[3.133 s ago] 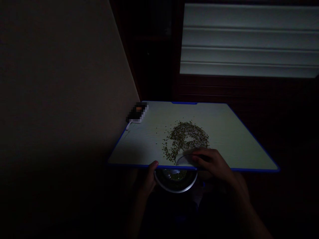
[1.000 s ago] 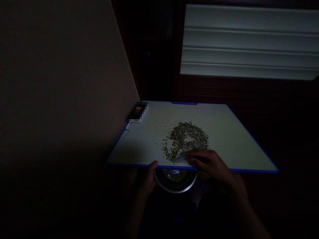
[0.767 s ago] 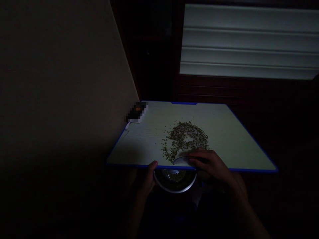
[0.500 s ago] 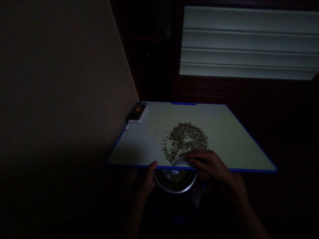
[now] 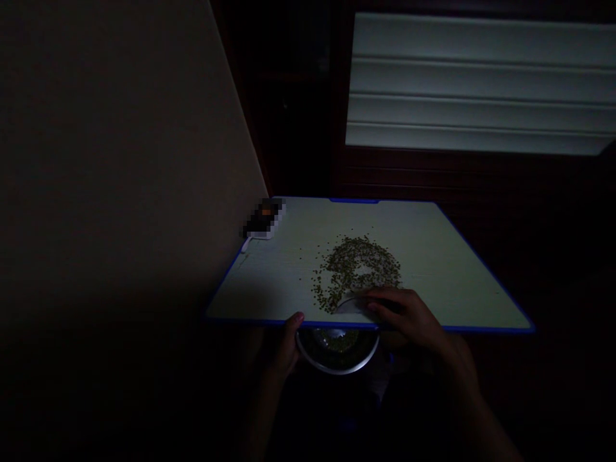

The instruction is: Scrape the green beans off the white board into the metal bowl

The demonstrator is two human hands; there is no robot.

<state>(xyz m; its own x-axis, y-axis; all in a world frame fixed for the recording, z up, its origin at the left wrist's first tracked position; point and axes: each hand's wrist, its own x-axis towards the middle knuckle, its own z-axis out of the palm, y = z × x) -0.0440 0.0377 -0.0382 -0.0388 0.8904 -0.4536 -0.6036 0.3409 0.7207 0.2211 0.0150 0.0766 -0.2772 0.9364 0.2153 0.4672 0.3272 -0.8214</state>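
A pale board with a blue rim [image 5: 443, 256] lies before me, with small greenish seeds or grains [image 5: 356, 253] spread in a rough ring near its middle. My right hand [image 5: 404, 311] pinches a thin, pale, curved-edged piece [image 5: 350, 307] against the board at the near side of the grains; its exact kind is too dark to make out. My left hand [image 5: 289, 343] grips the board's front edge, thumb on top and its other fingers mostly hidden below. Under that edge, between my hands, sits a metal bowl [image 5: 339, 370] with similar grains inside.
At the board's far left corner rests a white-edged object with a strap [image 5: 276, 224], its face blurred out. A plain wall [image 5: 144, 160] rises at the left. Behind the board stands dark wooden furniture with a pale slatted panel [image 5: 471, 83]. The lighting is very dim.
My right hand has shifted the thin piece slightly away from the front edge, toward the grains. My left hand, the board and the bowl hold their places.
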